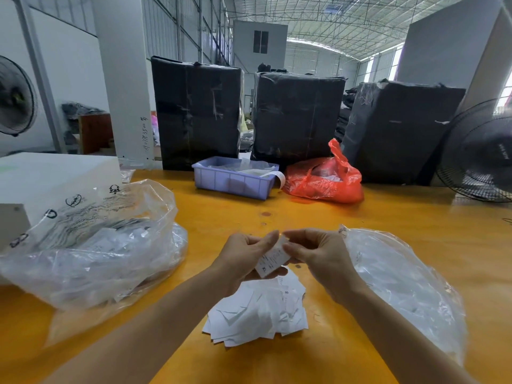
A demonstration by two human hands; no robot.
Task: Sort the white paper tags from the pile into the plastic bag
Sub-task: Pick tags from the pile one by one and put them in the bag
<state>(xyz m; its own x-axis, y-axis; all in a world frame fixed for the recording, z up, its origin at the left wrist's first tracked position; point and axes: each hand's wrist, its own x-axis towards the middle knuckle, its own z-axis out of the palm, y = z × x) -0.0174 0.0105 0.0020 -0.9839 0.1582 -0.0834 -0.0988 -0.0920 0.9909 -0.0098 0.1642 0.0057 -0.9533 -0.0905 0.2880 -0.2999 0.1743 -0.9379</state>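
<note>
Grip: both hands are pinching one white paper tag [273,258] between them, above the table and just over the pile.
Left hand: the left hand [247,254] is curling its fingers round the tag's lower left side, the thumb pointing up toward the tag's top edge.
Right hand: the right hand [315,254] is clamping the tag's upper right side between thumb and fingers, its fingertips nearly meeting the left thumb.
Tag held: it is tilting, printed face toward the camera; the small dark print is too fine to read.
Pile: the heap of white paper tags [256,311] is lying loose on the yellow table [388,217], directly below the hands and between the forearms.
Right bag: a clear plastic bag [401,286] is lying flat just beside the right wrist, with a few white tags showing faintly inside.
Left bag: a larger clear plastic bag [91,245], crumpled and printed with black symbols, is sitting well to the left, holding white and dark items I cannot make out.
White box: a white box [41,176] is standing behind the left bag.
Far edge: a blue plastic bin [235,181] and a red plastic bag [324,178] are sitting side by side at the table's far side.
Background: three black wrapped bales [299,115] are standing behind them, and a floor fan [482,153] is standing at the right.
</note>
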